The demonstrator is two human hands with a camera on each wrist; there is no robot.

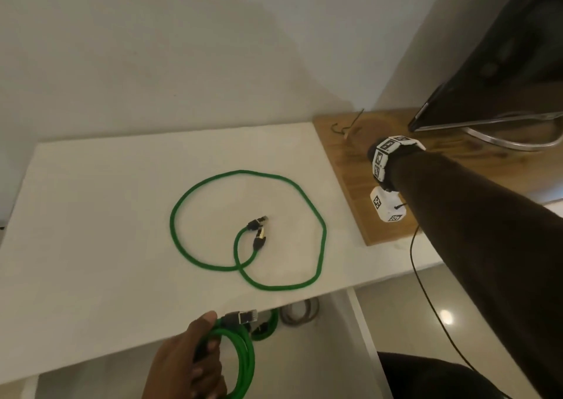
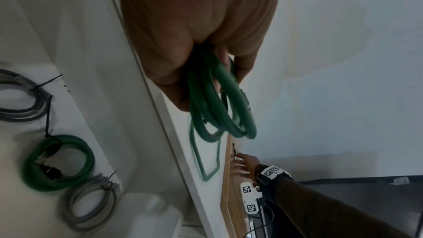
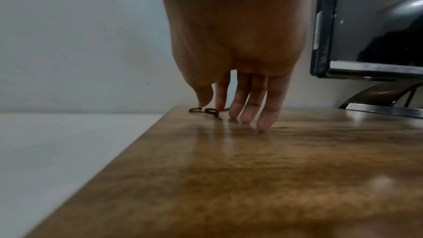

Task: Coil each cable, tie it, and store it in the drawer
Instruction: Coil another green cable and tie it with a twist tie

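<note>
My left hand [image 1: 189,359] grips a coiled green cable [image 1: 242,353] in front of the white table's near edge; its grey plug [image 1: 243,317] sticks out above the thumb. In the left wrist view the coiled green cable [image 2: 219,108] hangs from the curled fingers. A second green cable [image 1: 243,231] lies loose in a wide loop on the white table [image 1: 91,215]. My right hand [image 3: 228,113] reaches across the wooden board [image 1: 350,185], fingers straight and tips on the wood. Thumb and index finger stand on either side of black cable ties [image 3: 206,111].
Below the table an open drawer [image 2: 96,61] holds a tied green coil [image 2: 59,162] and two tied grey coils [image 2: 91,204]. A dark monitor [image 1: 502,63] on a metal stand occupies the board's back right. A thin black wire [image 1: 426,295] hangs under my right arm.
</note>
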